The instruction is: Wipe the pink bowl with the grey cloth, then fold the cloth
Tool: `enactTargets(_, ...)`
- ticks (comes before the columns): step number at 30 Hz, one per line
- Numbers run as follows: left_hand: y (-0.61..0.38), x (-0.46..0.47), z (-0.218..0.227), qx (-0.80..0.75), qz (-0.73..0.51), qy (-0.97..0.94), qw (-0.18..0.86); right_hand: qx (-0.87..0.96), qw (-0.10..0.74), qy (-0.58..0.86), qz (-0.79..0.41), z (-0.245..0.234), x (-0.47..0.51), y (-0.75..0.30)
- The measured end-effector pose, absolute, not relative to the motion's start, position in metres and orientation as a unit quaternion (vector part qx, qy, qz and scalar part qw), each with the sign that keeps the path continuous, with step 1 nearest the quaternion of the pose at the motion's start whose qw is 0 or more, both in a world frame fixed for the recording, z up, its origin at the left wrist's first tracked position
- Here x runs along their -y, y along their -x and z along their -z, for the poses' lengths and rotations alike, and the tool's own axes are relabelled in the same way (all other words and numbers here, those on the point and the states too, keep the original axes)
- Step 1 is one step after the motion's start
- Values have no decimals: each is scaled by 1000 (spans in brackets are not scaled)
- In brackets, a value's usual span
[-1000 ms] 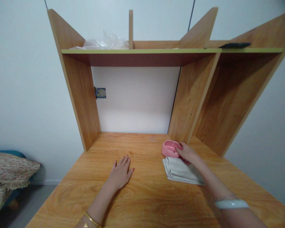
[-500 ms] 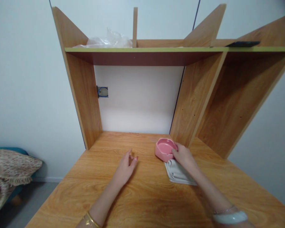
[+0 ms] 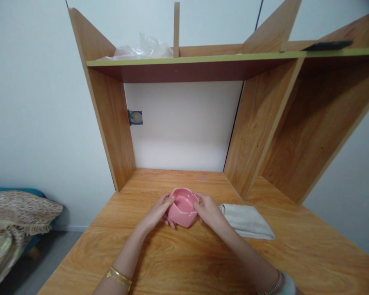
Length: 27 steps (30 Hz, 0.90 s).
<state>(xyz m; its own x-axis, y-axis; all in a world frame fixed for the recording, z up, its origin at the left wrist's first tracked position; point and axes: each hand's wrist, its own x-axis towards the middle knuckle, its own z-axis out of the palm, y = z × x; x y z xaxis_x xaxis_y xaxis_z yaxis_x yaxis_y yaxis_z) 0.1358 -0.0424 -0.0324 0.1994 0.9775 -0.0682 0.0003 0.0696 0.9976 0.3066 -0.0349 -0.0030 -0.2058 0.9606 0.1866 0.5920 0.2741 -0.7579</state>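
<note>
A pink, angular ashtray (image 3: 184, 213) with notches in its rim is held between both hands over the wooden desk (image 3: 178, 262). My left hand (image 3: 158, 211) grips its left side, thumb on the rim and fingers curled beneath. On the opposite side, my right hand (image 3: 207, 209) has its thumb over the rim and its other fingers behind the wall, partly hidden. To the right of my right hand lies a folded light-grey cloth (image 3: 247, 221), flat on the desk.
A wooden shelf unit (image 3: 260, 123) rises from the back of the desk. Clear plastic wrapping (image 3: 144, 47) and a dark flat object (image 3: 329, 45) lie on its upper shelf. An uncovered socket box (image 3: 136, 117) shows in the back wall. At left stands a seat with a patterned throw (image 3: 21, 209).
My right hand has carried the ashtray left from beside the cloth to mid-desk. My left hand, empty before, has closed on its left side. The view has shifted slightly.
</note>
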Motion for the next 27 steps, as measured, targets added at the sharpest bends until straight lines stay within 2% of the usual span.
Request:
enactTargets(5, -129, 35, 35, -521, -480, -483, 515, 687, 378, 536, -313, 5, 37, -310)
enactTargets(12, -82, 15, 29, -614, -566, -360, 416, 665, 431, 545, -273, -1, 37, -351)
enactTargets(17, -58, 9, 25, -653, -577, -308, 381, 652, 464, 567, -195, 9, 30, -380)
enactTargets(23, -50, 5, 29, -660, -581, -291, 376, 647, 465, 596, -99, 14, 30, -396)
enactTargets(27, -49, 2, 29, -662, -585, -282, 375, 647, 465, 599, -76, 18, 33, -394)
